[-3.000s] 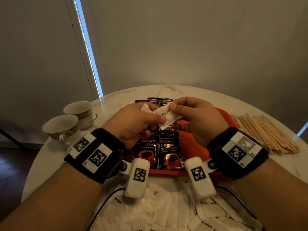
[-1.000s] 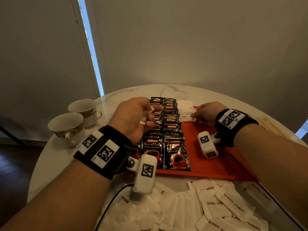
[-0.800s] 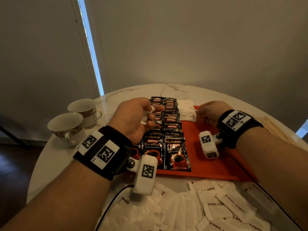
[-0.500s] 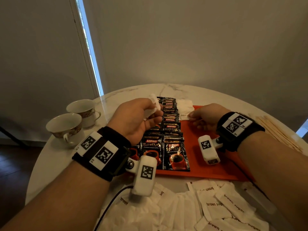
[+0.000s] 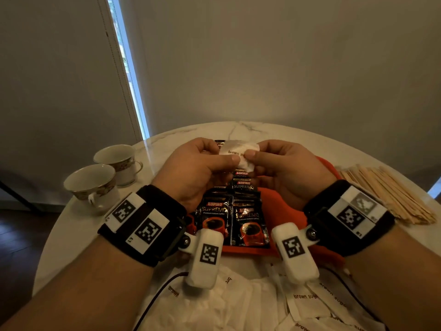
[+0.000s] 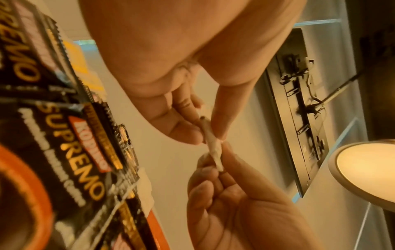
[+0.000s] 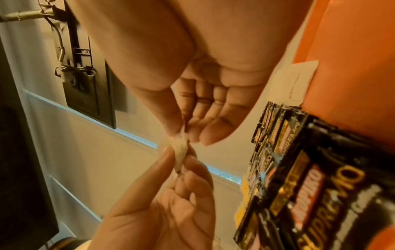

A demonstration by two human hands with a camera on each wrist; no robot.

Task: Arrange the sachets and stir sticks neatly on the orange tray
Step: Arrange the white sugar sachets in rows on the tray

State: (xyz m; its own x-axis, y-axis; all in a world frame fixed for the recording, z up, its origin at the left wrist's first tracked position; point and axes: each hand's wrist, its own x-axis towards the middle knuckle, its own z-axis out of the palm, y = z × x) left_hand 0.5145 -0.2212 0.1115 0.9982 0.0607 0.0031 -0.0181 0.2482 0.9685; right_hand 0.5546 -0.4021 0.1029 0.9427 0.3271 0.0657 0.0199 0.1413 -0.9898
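Above the far part of the orange tray [image 5: 286, 211], both hands pinch one white brown sugar sachet [image 5: 239, 152]. My left hand [image 5: 229, 161] grips its left end between thumb and fingers, and my right hand [image 5: 253, 156] grips its right end. The left wrist view shows the sachet [image 6: 211, 143] edge-on between the two hands. Black coffee sachets [image 5: 229, 218] lie in two overlapping columns on the tray's left half. One white sachet [image 7: 295, 79] lies flat on the tray beyond them. Wooden stir sticks [image 5: 386, 192] sit in a heap on the table to the right of the tray.
A loose pile of white sugar sachets [image 5: 238, 302] covers the marble table's near edge, under my wrists. Two teacups [image 5: 95, 185] stand at the left of the table. The tray's right half [image 7: 352, 67] is bare orange. A wall lies behind the table.
My right hand left the white sachet lying on the far tray and came back to the middle. The left hand raised its sachet, and now both hands pinch it.
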